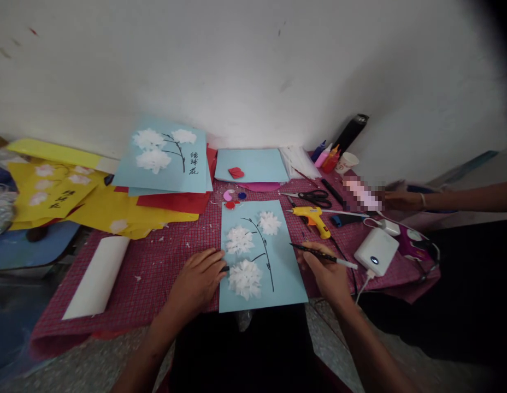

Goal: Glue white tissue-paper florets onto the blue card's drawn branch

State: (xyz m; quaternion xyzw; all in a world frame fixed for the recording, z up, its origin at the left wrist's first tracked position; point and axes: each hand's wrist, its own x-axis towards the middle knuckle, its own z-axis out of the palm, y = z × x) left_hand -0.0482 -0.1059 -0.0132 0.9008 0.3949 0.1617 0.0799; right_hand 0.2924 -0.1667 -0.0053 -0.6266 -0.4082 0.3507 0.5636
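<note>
A light blue sheet lies at the table's front edge, with three white paper flowers and a black drawn branch on it. My right hand pinches a black brush pen, whose tip points left over the sheet's right edge. At the sheet's left edge rests my left hand, its fingers curled together around a small dark object, perhaps a pen cap.
Behind are a finished blue flower picture, a blue sheet and yellow papers. Scissors, a glue gun, paint bottles and a power bank lie right. Another person's hand reaches in there.
</note>
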